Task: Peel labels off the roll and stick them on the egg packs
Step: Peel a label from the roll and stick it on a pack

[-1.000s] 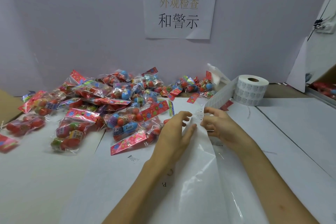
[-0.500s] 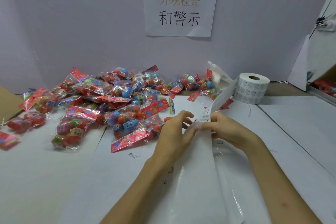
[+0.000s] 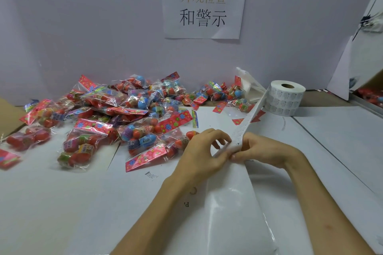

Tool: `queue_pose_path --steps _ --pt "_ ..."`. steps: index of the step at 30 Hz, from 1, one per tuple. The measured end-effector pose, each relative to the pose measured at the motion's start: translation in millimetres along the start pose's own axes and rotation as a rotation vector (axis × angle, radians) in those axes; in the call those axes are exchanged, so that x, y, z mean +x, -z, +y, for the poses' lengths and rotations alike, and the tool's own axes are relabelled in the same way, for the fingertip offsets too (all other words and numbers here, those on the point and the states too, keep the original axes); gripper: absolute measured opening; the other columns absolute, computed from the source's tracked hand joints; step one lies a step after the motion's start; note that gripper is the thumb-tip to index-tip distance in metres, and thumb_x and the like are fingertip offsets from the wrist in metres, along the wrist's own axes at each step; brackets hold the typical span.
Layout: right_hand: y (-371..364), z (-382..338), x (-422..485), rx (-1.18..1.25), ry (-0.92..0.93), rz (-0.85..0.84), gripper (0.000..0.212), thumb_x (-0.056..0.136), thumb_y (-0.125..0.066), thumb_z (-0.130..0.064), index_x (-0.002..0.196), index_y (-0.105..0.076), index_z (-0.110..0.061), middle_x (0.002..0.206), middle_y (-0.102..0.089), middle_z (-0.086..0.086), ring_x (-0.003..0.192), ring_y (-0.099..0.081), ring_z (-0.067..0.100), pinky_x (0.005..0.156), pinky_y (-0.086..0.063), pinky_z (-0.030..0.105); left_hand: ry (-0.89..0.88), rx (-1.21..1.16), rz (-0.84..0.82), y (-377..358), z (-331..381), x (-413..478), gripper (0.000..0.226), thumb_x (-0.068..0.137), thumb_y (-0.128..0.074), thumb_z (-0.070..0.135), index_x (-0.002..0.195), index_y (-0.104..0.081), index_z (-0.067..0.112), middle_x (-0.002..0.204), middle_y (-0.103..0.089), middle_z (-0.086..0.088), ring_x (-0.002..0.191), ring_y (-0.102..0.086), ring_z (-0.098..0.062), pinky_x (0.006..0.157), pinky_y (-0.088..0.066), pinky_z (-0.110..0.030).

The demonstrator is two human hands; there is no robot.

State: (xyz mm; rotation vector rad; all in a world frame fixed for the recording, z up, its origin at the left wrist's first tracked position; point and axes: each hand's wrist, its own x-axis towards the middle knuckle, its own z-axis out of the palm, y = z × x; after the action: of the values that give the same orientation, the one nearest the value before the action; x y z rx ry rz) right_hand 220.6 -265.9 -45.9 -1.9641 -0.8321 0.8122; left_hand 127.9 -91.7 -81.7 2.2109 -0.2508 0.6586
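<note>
Both hands meet over the white table (image 3: 51, 203), close together, fingertips all but touching. The left hand (image 3: 204, 151) has its fingers curled, with the thumb and forefinger pinching the strip of labels (image 3: 251, 114) at the spot where it bends. The right hand (image 3: 263, 149) faces it from the other side, fingers folded in and gripping the same bend, so the strip is held between the two. Whether a label has come loose under those fingertips is too small to tell. From the hands the strip climbs away and to the right, taut and twisted on edge, up to the roll (image 3: 287, 97), which stands on end beyond the right hand with its cardboard core showing on top. On the near side of the hands a wide glossy liner (image 3: 232, 203) runs down between the two forearms toward the person. The egg packs (image 3: 128, 114) lie heaped to the left of the left hand and beyond it: clear bags of red, blue and green plastic eggs with red flowered headers. The nearest pack (image 3: 149, 147) lies just beside the left hand's knuckles. Far past the hands, a paper sign (image 3: 204, 4) with printed characters is fixed to the pale wall (image 3: 83, 27). A brown corner of cardboard (image 3: 8, 116) shows at the far left.
</note>
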Motion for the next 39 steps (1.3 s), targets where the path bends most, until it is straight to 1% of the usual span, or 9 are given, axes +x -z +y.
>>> queue_pose_path --steps 3,7,10,15,19,23,27,33,39 --pt "-1 0 -2 -0.007 0.019 -0.054 0.039 0.075 -0.070 -0.010 0.111 -0.070 0.003 0.109 -0.067 0.030 0.097 -0.061 0.020 0.090 -0.048 0.035 -0.003 -0.058 -0.045 3 2 -1 0.019 0.086 -0.078 0.030 0.100 -0.070 0.021 0.091 -0.066 0.006 0.080 -0.062 -0.013 0.067 -0.045 -0.015" --pt "-1 3 1 0.034 0.019 -0.061 0.033 0.071 -0.072 -0.003 0.104 -0.069 0.000 0.096 -0.068 0.012 0.093 -0.062 0.018 0.089 -0.049 0.034 0.013 -0.080 -0.057 4 4 -1 0.025 0.077 -0.078 0.018 0.101 -0.070 0.019 0.090 -0.066 0.003 0.078 -0.061 -0.014 0.065 -0.044 -0.013" --pt "-1 4 2 0.063 0.032 -0.038 0.034 0.076 -0.072 0.004 0.109 -0.069 0.003 0.102 -0.069 0.014 0.097 -0.063 0.019 0.093 -0.050 0.036 0.008 -0.096 -0.044 6 5 0 0.024 0.079 -0.081 0.013 0.100 -0.072 0.018 0.089 -0.067 0.002 0.077 -0.062 -0.014 0.065 -0.050 -0.023" --pt "-3 1 2 0.084 0.031 -0.031 0.030 0.073 -0.074 -0.003 0.101 -0.075 -0.015 0.099 -0.073 0.008 0.094 -0.066 0.015 0.090 -0.053 0.033 0.031 -0.137 -0.012 8 4 0 0.013 0.081 -0.083 0.018 0.089 -0.073 0.015 0.086 -0.071 0.005 0.077 -0.067 -0.016 0.068 -0.055 -0.037" --pt "-4 0 2 0.112 0.039 -0.015 0.049 0.081 -0.071 0.009 0.121 -0.068 -0.019 0.118 -0.073 0.013 0.101 -0.068 0.013 0.091 -0.055 0.031 0.062 -0.156 0.016 7 3 -1 0.008 0.082 -0.083 0.016 0.084 -0.075 0.014 0.083 -0.073 0.008 0.074 -0.069 -0.015 0.068 -0.058 -0.041" --pt "-5 -1 1 0.117 0.054 -0.014 0.050 0.086 -0.066 0.014 0.128 -0.064 -0.012 0.123 -0.067 0.022 0.103 -0.066 0.015 0.093 -0.053 0.031 0.053 -0.155 0.046 6 2 0 0.005 0.083 -0.082 0.014 0.083 -0.077 0.012 0.080 -0.074 0.007 0.073 -0.070 -0.013 0.064 -0.058 -0.035" --pt "-4 -1 2 0.119 0.056 -0.011 0.055 0.087 -0.066 0.014 0.132 -0.061 -0.017 0.127 -0.069 0.015 0.112 -0.067 0.021 0.102 -0.051 0.041 0.052 -0.137 0.052 6 1 0 0.004 0.086 -0.078 0.011 0.082 -0.077 0.011 0.078 -0.074 0.008 0.072 -0.069 -0.011 0.063 -0.055 -0.024" --pt "-3 2 3 0.140 0.047 -0.017 0.054 0.084 -0.069 0.015 0.129 -0.063 -0.015 0.120 -0.074 0.010 0.107 -0.069 0.016 0.095 -0.056 0.029 0.047 -0.099 0.067 9 -3 2 0.009 0.088 -0.074 0.008 0.082 -0.077 0.015 0.073 -0.071 0.015 0.071 -0.068 -0.006 0.063 -0.049 -0.014" --pt "-2 1 2 0.139 0.040 -0.022 0.042 0.084 -0.073 0.010 0.116 -0.068 -0.016 0.105 -0.078 0.001 0.100 -0.072 0.013 0.083 -0.056 0.023 0.118 -0.053 0.177 8 -10 5 0.010 0.092 -0.070 0.008 0.085 -0.072 0.016 0.071 -0.069 0.014 0.069 -0.067 -0.007 0.063 -0.056 -0.024"
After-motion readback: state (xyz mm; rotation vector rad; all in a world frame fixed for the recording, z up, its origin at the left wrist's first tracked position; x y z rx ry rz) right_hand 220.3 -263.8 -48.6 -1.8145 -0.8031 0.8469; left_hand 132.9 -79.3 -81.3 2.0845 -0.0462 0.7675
